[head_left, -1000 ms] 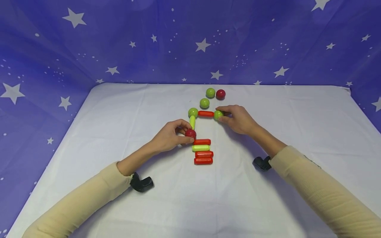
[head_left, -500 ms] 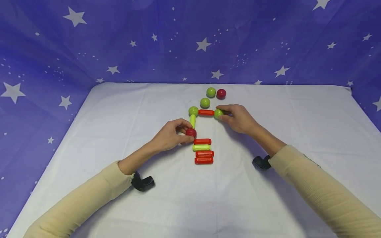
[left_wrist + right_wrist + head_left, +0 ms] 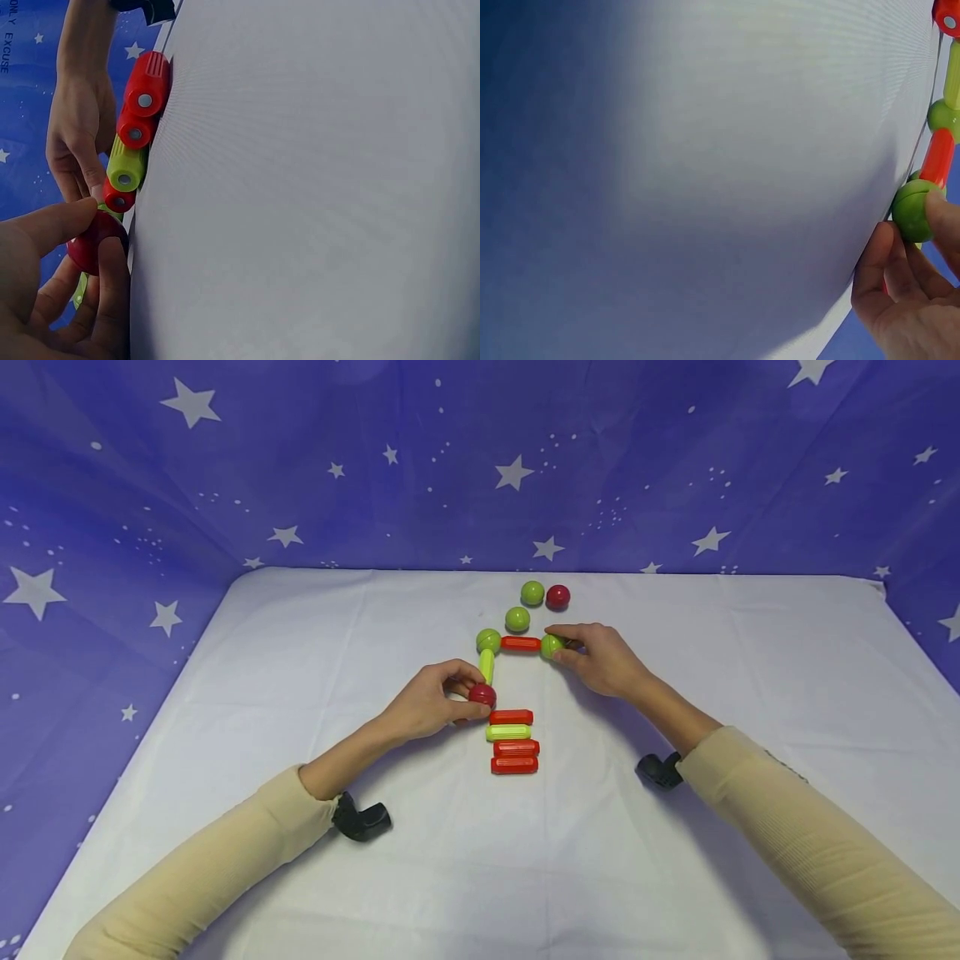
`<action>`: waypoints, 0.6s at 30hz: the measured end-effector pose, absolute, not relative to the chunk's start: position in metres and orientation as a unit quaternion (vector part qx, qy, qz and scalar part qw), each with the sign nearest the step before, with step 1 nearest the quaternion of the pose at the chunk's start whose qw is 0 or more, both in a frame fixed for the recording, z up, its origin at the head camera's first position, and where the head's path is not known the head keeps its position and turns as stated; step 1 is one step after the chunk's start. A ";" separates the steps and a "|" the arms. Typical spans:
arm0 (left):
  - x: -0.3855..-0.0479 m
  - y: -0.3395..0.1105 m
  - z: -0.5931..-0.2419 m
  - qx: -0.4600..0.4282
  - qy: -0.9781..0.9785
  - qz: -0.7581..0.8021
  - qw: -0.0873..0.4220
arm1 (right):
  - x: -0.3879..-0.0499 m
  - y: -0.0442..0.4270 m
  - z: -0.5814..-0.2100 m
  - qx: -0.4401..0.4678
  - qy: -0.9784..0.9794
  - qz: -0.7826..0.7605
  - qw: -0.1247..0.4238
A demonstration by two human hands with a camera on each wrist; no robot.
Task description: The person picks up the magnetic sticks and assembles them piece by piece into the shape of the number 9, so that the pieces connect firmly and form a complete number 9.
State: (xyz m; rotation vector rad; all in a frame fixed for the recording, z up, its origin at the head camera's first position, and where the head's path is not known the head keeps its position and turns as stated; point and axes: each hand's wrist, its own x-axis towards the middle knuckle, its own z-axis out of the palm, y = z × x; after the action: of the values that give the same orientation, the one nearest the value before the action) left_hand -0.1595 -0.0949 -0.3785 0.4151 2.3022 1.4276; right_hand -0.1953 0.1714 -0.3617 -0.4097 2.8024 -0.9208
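Note:
My left hand (image 3: 426, 702) pinches a red ball (image 3: 482, 696) between thumb and fingers, low on the table. That ball meets the near end of a yellow-green rod (image 3: 487, 667), whose far end joins a green ball (image 3: 488, 641). From there a red rod (image 3: 521, 644) runs right to a second green ball (image 3: 551, 647). My right hand (image 3: 606, 662) grips this second ball from the right side. In the right wrist view, the gripped green ball (image 3: 80, 289) is not needed; there the thumb and fingers lie around the ball (image 3: 915, 211).
Near the left hand lie a red rod (image 3: 512, 717), a yellow-green rod (image 3: 508, 732) and two red rods (image 3: 514, 765), with metal discs at their ends. Behind the joined pieces rest two green balls (image 3: 517, 618) and a red ball (image 3: 558, 597). A starry blue cloth (image 3: 420, 460) hangs behind.

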 end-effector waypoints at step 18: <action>-0.160 -0.095 -0.380 0.151 0.823 0.510 0.199 | -0.191 0.175 -0.357 -0.150 0.929 -0.323 0.101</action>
State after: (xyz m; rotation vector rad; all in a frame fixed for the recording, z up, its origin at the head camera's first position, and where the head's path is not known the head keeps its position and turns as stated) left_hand -0.1602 -0.0949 -0.3801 0.4235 2.3012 1.4262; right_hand -0.1911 0.1752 -0.3569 -0.4428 2.7458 -0.9535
